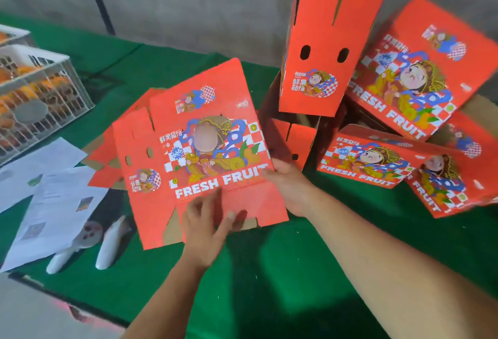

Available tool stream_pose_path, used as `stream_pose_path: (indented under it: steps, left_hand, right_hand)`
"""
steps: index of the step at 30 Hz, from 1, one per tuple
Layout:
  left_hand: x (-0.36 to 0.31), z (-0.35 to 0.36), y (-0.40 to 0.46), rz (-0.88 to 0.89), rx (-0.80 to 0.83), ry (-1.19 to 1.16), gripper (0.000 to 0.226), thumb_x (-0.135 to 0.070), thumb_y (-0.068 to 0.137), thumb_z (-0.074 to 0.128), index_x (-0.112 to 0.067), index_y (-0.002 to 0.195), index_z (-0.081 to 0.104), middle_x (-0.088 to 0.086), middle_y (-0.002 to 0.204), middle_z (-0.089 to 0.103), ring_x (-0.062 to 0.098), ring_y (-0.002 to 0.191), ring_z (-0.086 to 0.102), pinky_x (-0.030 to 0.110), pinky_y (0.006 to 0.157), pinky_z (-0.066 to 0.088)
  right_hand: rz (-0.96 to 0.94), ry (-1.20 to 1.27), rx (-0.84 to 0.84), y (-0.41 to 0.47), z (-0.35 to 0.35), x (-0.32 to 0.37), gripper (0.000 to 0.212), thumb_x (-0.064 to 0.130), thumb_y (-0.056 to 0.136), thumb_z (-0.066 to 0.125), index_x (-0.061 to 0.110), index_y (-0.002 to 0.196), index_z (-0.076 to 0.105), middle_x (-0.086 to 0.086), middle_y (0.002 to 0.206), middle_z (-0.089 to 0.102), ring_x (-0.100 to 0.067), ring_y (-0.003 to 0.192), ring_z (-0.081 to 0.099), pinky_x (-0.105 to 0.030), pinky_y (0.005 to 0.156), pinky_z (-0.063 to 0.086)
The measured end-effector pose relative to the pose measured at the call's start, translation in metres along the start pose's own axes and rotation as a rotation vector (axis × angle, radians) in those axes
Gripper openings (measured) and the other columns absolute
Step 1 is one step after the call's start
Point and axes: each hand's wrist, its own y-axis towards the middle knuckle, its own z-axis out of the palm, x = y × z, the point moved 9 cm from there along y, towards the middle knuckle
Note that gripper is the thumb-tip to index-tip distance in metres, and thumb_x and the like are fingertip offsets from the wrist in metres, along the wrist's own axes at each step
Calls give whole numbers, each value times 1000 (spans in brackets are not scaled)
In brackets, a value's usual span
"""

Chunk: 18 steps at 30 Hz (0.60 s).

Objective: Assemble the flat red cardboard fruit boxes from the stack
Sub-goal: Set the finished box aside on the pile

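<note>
Head view, both hands gripping flat cardboard box (204,150)

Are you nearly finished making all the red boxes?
Not yet. Several built red cardboard fruit boxes are piled on the right of the green table, one standing upright. In hand: both the left hand and right hand hold the top flat red printed box, not yet opened. A few flat red sheets wait beneath it, so there is more folding left.
</note>
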Motion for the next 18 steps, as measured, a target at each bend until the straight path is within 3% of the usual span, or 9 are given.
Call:
stream_pose_path:
  steps: [2, 5, 7, 8, 10, 13, 16, 18]
  left_hand:
    - [28, -12, -7, -343, -136, -102, 99, -82, 79, 36, -21, 158, 39, 21, 146, 44, 31, 139, 38, 42, 116, 29]
    - [59, -41, -22, -635, -336, -54, 105, -74, 78, 43, -15, 164, 25, 27, 163, 27, 44, 149, 27, 52, 122, 21]
    - [72, -48, -23, -621, -387, -192, 106, -72, 82, 47, -11, 164, 20, 19, 165, 27, 35, 152, 28, 52, 125, 21]
    - [70, -44, -21, -551, -379, -322, 102, -71, 85, 49, -11, 163, 21, 8, 163, 33, 23, 149, 34, 49, 124, 23]
    - [49, -27, -20, -464, -280, -553, 88, -66, 90, 51, -23, 163, 27, -11, 155, 40, 5, 141, 41, 42, 123, 27]
    - [20, 7, -30, -398, -164, -641, 46, -62, 95, 50, -37, 133, 61, -7, 132, 67, 20, 126, 60, 46, 112, 43]
    - [3, 42, -44, -443, -65, -530, 58, -74, 91, 45, -40, 136, 58, 3, 133, 62, 31, 129, 55, 57, 116, 38]
    - [-15, 60, -46, -449, 32, -450, 72, -79, 87, 43, -37, 144, 50, 6, 141, 55, 32, 135, 50, 60, 118, 32]
  right_hand:
    - [-19, 45, -10, -17, -21, -10, 24, 3, 106, 53, 13, 120, 70, -12, 114, 75, -28, 97, 70, -41, 88, 56]
    - [8, 118, -41, -50, -62, -37, 28, 7, 103, 55, 6, 130, 66, -19, 123, 73, -33, 104, 70, -51, 100, 52]
    - [29, 142, -68, -73, -98, -57, 31, 16, 97, 62, 11, 127, 68, -19, 124, 73, -34, 105, 72, -54, 101, 52]
    - [39, 165, -85, -86, -119, -68, 34, 20, 94, 63, 12, 127, 68, -20, 126, 72, -37, 109, 71, -58, 102, 50]
    - [53, 230, -149, -113, -160, -96, 36, 20, 94, 63, 13, 128, 68, -22, 130, 70, -41, 115, 69, -61, 104, 48]
    - [96, 310, -279, -147, -200, -143, 35, 17, 93, 62, 12, 127, 70, -26, 130, 68, -42, 112, 70, -62, 105, 48]
    - [157, 299, -480, -176, -226, -175, 35, 26, 93, 65, 15, 126, 69, -24, 124, 71, -46, 112, 68, -73, 102, 45]
    - [176, 282, -610, -196, -247, -182, 31, 35, 98, 65, 19, 123, 71, -19, 117, 75, -45, 108, 71, -70, 96, 51]
